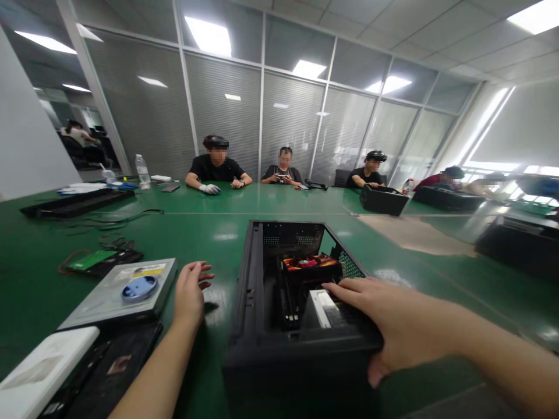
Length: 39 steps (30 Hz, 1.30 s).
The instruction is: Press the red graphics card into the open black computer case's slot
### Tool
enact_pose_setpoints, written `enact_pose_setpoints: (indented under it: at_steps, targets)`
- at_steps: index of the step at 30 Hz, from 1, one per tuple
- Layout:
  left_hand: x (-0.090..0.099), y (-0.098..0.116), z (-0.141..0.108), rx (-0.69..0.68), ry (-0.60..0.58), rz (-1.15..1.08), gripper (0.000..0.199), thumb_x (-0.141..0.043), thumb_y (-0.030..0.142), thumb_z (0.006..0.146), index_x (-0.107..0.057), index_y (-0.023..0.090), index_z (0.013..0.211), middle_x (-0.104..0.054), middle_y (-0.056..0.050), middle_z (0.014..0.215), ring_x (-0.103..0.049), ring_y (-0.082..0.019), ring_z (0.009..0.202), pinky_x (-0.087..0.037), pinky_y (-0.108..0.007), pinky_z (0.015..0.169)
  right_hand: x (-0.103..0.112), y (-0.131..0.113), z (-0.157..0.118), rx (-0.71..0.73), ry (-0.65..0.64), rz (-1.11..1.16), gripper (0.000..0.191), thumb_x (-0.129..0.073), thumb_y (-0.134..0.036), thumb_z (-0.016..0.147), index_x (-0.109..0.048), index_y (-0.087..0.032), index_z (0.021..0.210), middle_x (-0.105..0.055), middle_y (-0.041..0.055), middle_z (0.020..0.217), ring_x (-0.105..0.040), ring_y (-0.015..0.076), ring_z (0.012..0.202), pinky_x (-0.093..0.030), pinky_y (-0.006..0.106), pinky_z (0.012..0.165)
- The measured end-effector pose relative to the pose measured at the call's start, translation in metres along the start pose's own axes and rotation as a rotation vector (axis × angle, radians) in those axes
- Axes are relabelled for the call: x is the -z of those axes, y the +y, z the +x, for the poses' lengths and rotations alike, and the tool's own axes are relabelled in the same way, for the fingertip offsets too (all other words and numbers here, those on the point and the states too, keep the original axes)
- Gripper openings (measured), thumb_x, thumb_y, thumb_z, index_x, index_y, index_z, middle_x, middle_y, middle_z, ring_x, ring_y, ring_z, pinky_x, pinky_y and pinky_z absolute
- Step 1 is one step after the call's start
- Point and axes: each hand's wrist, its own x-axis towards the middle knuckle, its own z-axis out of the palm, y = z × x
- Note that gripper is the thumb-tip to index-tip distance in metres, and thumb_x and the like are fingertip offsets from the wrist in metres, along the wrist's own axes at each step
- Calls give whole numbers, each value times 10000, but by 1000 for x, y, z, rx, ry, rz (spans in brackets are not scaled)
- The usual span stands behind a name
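A black computer case (pixel 297 355) stands in front of me with its upper side uncovered. Inside it sit a graphics card (pixel 311 263) with a red and orange fan cover and a power supply (pixel 322 309) with a white label. My right hand (pixel 371 308) grips the near right edge of the case, fingers over the top and thumb down the outside. Left of the case, my left hand (pixel 191 291) hovers near the table with nothing in it, its fingers loosely bent and apart. Beside it lies a silver optical drive (pixel 109 302) with a round blue dish-like piece (pixel 140 288) on top.
A white box (pixel 46 372) rests on a black panel (pixel 124 355) at lower left. Behind the drive are a green circuit board (pixel 89 261) and cables. A black tray-like panel (pixel 78 201) and a bottle (pixel 142 171) stand farther off. Several people sit around the green table (pixel 209 233).
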Motion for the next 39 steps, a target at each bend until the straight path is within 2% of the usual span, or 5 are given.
enact_pose_setpoints:
  at_steps: [4,8,16,27,39]
  targets:
    - [-10,2,-11,-21,-82,110,420,-590,534,826,-598,169,1034,-653,-67,1015,-615,-156,761,-448,-255,629,33,14,-8,67,-96,100,1090,-718,-767,639,-355,-265,1537,-547,99,1438,-608,331,1188,-494,395,981]
    - [-17,1,-16,-6,-160,164,415,-580,542,838,-604,170,1021,-648,-66,990,-606,-163,759,-451,-270,623,58,23,59,65,5,114,639,-532,-626,904,-550,-238,1413,-639,66,1328,-638,282,1132,-510,374,939]
    - [-14,5,-15,0,-202,278,407,-577,547,839,-597,187,1026,-648,-44,942,-592,-176,785,-455,-277,649,4,14,158,-39,-368,-289,592,-741,-545,688,-706,-106,1082,-713,189,1016,-701,366,893,-537,427,728]
    - [-21,4,-17,-3,-291,417,395,-583,542,834,-605,205,1039,-646,-23,891,-611,-203,831,-464,-309,749,-11,32,151,-93,-141,-421,296,-582,-119,779,-598,-138,1074,-715,126,938,-717,304,832,-516,360,646]
    - [-23,6,-19,11,-313,437,400,-577,544,822,-602,201,1027,-642,-24,884,-618,-206,817,-462,-325,762,49,66,170,-7,154,-264,463,-568,-218,911,-506,-179,1368,-636,107,1220,-609,262,1097,-466,356,913]
